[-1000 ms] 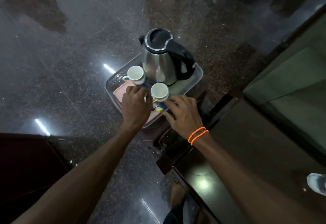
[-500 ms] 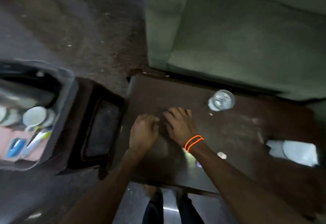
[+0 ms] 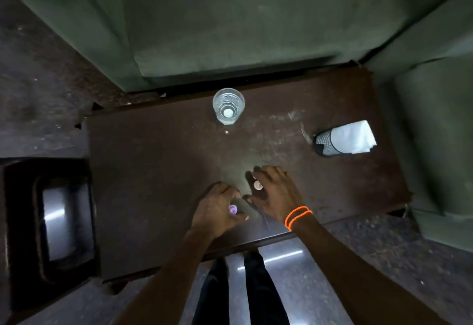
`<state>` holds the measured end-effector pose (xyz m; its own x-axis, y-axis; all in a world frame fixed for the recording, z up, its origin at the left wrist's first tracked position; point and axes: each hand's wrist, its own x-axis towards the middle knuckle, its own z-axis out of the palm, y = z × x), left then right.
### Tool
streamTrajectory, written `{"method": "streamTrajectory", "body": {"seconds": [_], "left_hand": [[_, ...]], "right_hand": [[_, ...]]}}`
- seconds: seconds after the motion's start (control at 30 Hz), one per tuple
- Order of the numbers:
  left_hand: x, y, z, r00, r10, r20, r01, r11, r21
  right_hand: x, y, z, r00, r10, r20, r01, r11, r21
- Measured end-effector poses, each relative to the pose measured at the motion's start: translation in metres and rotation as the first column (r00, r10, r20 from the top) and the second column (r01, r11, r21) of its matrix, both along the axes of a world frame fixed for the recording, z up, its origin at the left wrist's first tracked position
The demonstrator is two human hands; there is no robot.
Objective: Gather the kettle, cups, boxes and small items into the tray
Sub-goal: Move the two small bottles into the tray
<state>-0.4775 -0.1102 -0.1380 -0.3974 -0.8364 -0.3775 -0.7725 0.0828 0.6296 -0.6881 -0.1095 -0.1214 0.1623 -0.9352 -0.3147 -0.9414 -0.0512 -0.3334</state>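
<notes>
Over the dark table (image 3: 158, 171), left hand (image 3: 217, 209) pinches a purple cap (image 3: 233, 209); right hand (image 3: 276, 194), grip curled, holds a pale cap (image 3: 257, 185).

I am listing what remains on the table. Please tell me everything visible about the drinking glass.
The glass is clear, round-rimmed with a thick faceted base, and stands upright. It seems to hold clear liquid, though that is uncertain. It sits on the dark table near the far edge, beside the green sofa. Neither hand touches it.

Left hand (image 3: 216, 210) round a purple cap (image 3: 233, 209), right hand (image 3: 275, 195) round a pale cap (image 3: 257, 185), dark table (image 3: 158, 171).
</notes>
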Motion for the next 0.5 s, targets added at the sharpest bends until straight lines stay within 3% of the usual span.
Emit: {"method": "streamTrajectory", "body": {"seconds": [0.2, 0.5], "left_hand": [[0.004, -0.002, -0.011, 1.0, 0.026, -0.006, -0.026, 0.999, -0.044], [0.024, -0.029, -0.006, 0.935, 0.275, -0.225, -0.301, 0.949, -0.091]], "right_hand": [[0.001, 0.011, -0.018, 0.988, -0.093, 0.125, 0.093, 0.996, 0.005], [0.037, -0.023, -0.006, 0.984, -0.036, 0.174, 0.053, 0.994, -0.093]]}}
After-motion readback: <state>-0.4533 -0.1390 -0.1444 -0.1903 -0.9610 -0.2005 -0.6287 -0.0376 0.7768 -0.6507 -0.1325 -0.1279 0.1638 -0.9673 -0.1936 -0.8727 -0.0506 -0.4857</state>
